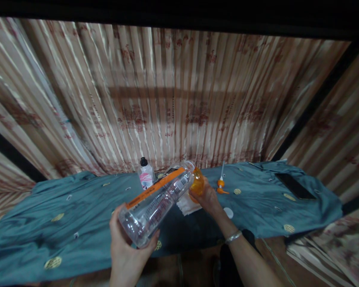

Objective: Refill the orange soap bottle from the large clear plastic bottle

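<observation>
My left hand (131, 243) is closed around the base of a large clear plastic bottle (157, 205) with an orange-edged label. That bottle is tilted, its neck up and to the right against an orange see-through bottle (197, 185). My right hand (208, 197) grips the orange bottle; the bottle's mouth is hard to make out behind the clear neck. Under it lies a white tissue (187, 206). Right of the right hand, an orange pump top (221, 183) with a tube rests on the cloth. Close to my right forearm is a white round lid (228, 213).
A clear bottle with a black cap and pink label (146, 177) stands at the back. A dark phone (294, 186) lies at the right. A green patterned cloth (86, 215) covers the surface, with pleated curtains (167, 99) behind it.
</observation>
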A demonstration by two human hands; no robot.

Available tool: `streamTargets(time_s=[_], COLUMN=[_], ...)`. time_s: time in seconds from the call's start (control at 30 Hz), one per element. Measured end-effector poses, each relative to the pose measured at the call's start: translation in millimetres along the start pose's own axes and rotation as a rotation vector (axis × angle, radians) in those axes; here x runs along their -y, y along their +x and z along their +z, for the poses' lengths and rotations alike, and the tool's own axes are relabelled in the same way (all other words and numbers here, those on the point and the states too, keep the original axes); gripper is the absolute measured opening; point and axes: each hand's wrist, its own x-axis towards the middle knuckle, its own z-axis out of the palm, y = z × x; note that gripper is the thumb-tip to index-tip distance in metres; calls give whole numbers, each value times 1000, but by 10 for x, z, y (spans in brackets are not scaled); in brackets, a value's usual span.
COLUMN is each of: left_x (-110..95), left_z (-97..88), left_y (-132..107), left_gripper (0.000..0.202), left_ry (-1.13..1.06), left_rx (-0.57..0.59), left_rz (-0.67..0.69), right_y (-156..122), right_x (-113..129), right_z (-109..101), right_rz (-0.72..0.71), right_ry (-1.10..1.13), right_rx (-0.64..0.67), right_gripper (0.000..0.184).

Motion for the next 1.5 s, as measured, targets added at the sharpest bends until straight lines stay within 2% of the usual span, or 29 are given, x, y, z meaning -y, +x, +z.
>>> streamTargets(time_s=[0.6,0.8,1.23,1.5], left_x=[69,50,39,42], left_z=[9,12,9,27], left_y=[-8,-13,-10,-8], left_gripper=[84,82,82,84], left_ry=[17,22,21,-29], left_rx=[-8,-13,-13,-15], left_rz=[24,33,26,5], right_y=[1,-10,-17,0], right_x=[48,97,149,57], right_z=[-16,-21,-60,-37], right_rz=[35,34,39,25], right_ry=[8,-2,-4,0], right_rx=[3,-7,-8,5], right_gripper=[67,62,63,69])
